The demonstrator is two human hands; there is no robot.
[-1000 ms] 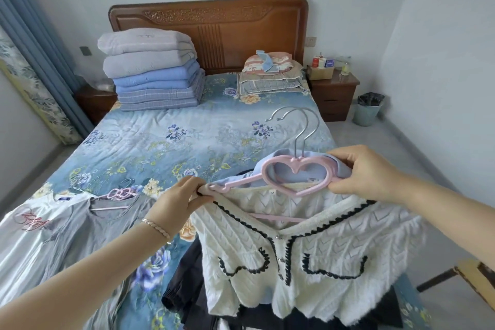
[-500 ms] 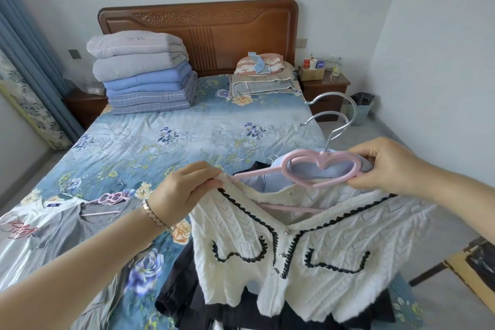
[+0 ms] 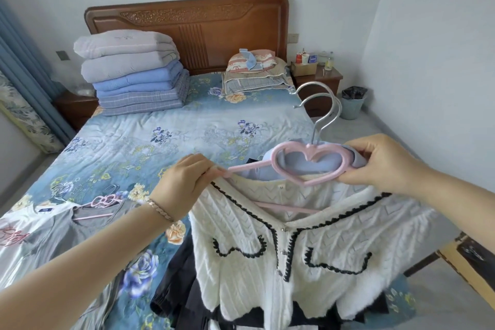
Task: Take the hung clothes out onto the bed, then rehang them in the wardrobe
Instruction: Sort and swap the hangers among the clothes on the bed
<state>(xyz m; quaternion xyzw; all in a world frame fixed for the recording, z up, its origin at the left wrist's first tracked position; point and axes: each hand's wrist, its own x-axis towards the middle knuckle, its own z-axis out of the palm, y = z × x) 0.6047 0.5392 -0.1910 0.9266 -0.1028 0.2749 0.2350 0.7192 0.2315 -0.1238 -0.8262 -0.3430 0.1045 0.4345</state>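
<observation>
Holding a white knitted cardigan with black scalloped trim (image 3: pixel 294 262) up over the near end of a bed with a blue floral cover (image 3: pixel 187 136), on a pink plastic hanger with a heart-shaped centre (image 3: pixel 308 183). Pinching the tip of the hanger's left arm, at the cardigan's shoulder, with the left hand (image 3: pixel 184 185), fingers curled round it. Gripping the right side of the heart with the right hand (image 3: pixel 385 161), fingers wrapped round it together with the collar of a pale blue garment (image 3: pixel 302 165) bunched behind the heart. Carrying two silver metal hooks (image 3: pixel 329 104) side by side, rising above the heart. Draping the cardigan's hem over a heap of dark clothes (image 3: pixel 182 276) at the bed's near edge. Looking left at a grey top (image 3: pixel 88 233) on a second pink hanger (image 3: pixel 104 199) and a white T-shirt with red print (image 3: pixel 16 249), both flat on the cover, apart from the cardigan. Looking farther at a stack of folded grey and blue quilts (image 3: pixel 134 80) and pillows (image 3: pixel 254 69) against a carved wooden headboard (image 3: pixel 214 27)
</observation>
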